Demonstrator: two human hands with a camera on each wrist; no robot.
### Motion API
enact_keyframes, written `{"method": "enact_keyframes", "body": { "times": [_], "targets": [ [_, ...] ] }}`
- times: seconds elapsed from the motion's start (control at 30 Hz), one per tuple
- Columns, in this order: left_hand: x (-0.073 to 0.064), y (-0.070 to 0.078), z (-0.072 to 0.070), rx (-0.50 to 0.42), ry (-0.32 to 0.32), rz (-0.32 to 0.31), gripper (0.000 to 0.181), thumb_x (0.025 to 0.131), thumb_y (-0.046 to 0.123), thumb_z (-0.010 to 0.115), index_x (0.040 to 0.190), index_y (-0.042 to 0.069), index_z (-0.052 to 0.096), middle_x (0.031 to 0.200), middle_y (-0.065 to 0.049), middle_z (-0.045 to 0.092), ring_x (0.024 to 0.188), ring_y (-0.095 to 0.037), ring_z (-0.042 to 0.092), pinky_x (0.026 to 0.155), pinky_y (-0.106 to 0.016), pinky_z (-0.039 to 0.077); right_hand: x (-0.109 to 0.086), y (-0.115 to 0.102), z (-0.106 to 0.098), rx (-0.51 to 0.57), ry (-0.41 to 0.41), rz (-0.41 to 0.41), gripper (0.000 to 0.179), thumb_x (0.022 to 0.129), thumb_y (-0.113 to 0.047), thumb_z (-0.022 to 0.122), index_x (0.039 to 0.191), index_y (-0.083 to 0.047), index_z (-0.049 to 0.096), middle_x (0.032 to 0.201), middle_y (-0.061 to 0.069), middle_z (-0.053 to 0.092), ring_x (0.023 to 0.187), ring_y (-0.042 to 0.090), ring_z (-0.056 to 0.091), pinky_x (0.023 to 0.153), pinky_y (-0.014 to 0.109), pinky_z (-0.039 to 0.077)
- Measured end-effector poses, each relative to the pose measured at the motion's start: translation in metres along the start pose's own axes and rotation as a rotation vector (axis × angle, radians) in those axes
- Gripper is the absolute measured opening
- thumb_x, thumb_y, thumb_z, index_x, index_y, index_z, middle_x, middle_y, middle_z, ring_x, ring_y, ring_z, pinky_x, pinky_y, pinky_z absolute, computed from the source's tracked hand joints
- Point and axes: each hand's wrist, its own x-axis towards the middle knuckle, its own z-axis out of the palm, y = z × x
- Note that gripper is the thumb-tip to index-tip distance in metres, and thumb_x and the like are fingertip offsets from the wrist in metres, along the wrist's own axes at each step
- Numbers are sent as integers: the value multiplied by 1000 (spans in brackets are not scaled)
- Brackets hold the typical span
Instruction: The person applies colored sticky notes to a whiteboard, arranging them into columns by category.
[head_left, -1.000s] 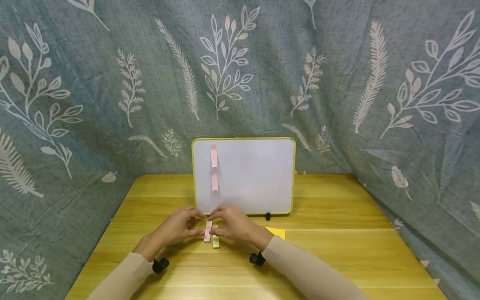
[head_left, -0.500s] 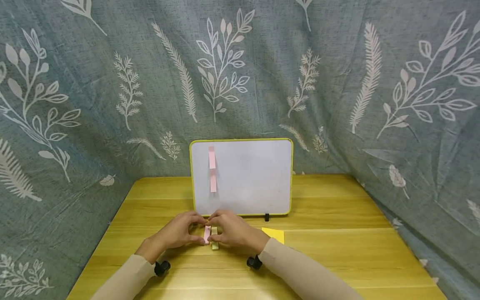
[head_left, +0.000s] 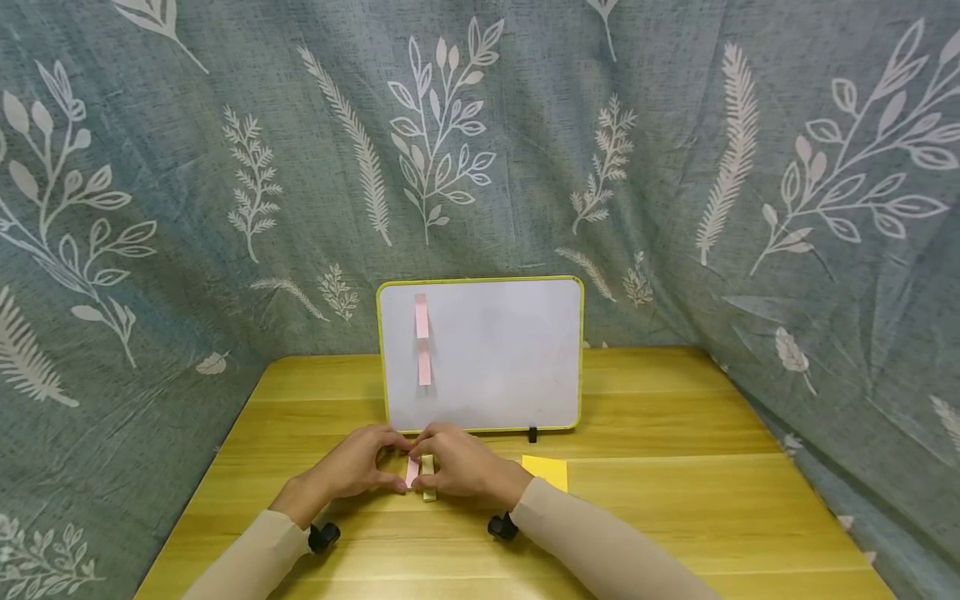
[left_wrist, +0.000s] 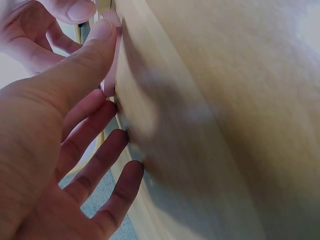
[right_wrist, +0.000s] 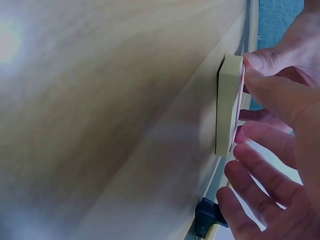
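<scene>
A narrow pink sticky-note pad [head_left: 412,472] lies on the table between my hands, partly covered by fingers. My left hand [head_left: 352,463] holds it from the left, thumb at the near end and forefinger at the far end; the left wrist view shows the pad's pink edge [left_wrist: 111,80] there. From the other side my right hand [head_left: 471,468] grips the same pad with thumb and forefinger. Its other fingers are spread in the right wrist view. Beneath that hand a pale yellow sticky-note pad [right_wrist: 229,107] sits right beside the pink one. Whether a top sheet is lifted is hidden.
Behind the hands stands a yellow-framed whiteboard [head_left: 495,358] on small black feet [head_left: 532,434]. Two pink strips [head_left: 422,317] hang on its left part, one above the other. A yellow paper square [head_left: 546,472] lies right of my right hand. A leafy curtain [head_left: 525,167] surrounds the table.
Both hands have come closer together over the pink pad and now cover more of it. My right thumb has moved in towards its near end. The view has shifted slightly.
</scene>
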Motion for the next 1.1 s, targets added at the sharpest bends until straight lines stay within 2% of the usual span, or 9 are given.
{"method": "enact_keyframes", "body": {
  "times": [0.23, 0.43, 0.53, 0.57, 0.67, 0.77, 0.8, 0.97, 1.1],
  "targets": [
    [0, 0, 3, -16, 12, -23, 59, 86, 45, 105, 133, 16, 85, 134, 0, 84, 132, -32, 76, 119, -61, 60, 1, -5, 2, -26, -10, 23, 35, 101, -44, 94, 124, -18, 90, 140, 0, 79, 128, 13, 72, 111, 29, 63],
    [1, -2, 3, -30, 15, -27, 59, 85, 45, 105, 132, 14, 85, 132, -1, 84, 131, -32, 77, 119, -61, 60, 0, -7, 1, -30, -15, 38, 36, 99, -44, 96, 123, -18, 90, 140, 0, 79, 127, 13, 72, 110, 28, 63],
    [1, -3, 3, -47, 30, 0, 59, 86, 49, 104, 130, 15, 85, 130, 0, 84, 128, -31, 78, 117, -60, 61, 0, -7, 0, -27, -12, 34, 35, 100, -42, 95, 124, -17, 90, 139, 0, 79, 128, 13, 73, 111, 28, 63],
    [3, -14, 8, -56, 44, 47, 62, 86, 53, 103, 132, 16, 85, 131, 0, 84, 129, -28, 77, 119, -56, 61, 1, -6, 0, -24, -10, 32, 35, 101, -41, 95, 125, -17, 90, 140, 0, 80, 128, 13, 73, 111, 28, 63],
    [2, -14, 7, -57, 62, 83, 60, 86, 54, 102, 130, 16, 86, 128, -1, 85, 124, -26, 78, 114, -53, 64, 0, -5, 0, -11, -6, 28, 32, 102, -40, 94, 125, -18, 90, 140, -1, 80, 128, 13, 74, 112, 28, 63],
    [3, -13, 6, -58, 52, 72, 60, 87, 50, 103, 131, 14, 86, 127, -3, 86, 121, -26, 78, 112, -50, 64, 1, -4, 0, 7, -5, 29, 27, 104, -38, 92, 124, -19, 90, 139, -1, 81, 129, 13, 74, 112, 29, 63],
    [0, -2, 0, -48, 41, 34, 56, 87, 46, 104, 129, 13, 86, 125, -4, 86, 117, -28, 79, 109, -53, 65, 1, -4, 0, 13, -5, 26, 26, 104, -37, 91, 123, -20, 91, 139, -2, 81, 129, 13, 74, 113, 29, 63],
    [2, -1, -1, -33, 19, -3, 55, 87, 41, 105, 131, 13, 86, 127, -3, 86, 120, -27, 79, 109, -51, 64, 2, -3, 1, 39, 4, 0, 12, 108, -29, 86, 116, -22, 92, 132, -4, 85, 133, 13, 75, 117, 31, 62],
    [1, 2, -2, -49, 8, -19, 56, 88, 42, 104, 133, 14, 86, 128, -2, 86, 121, -26, 78, 109, -51, 64, 2, -3, 1, 39, 19, -24, 11, 110, -24, 82, 111, -24, 93, 130, -5, 87, 133, 11, 76, 117, 30, 62]
  ]
}}
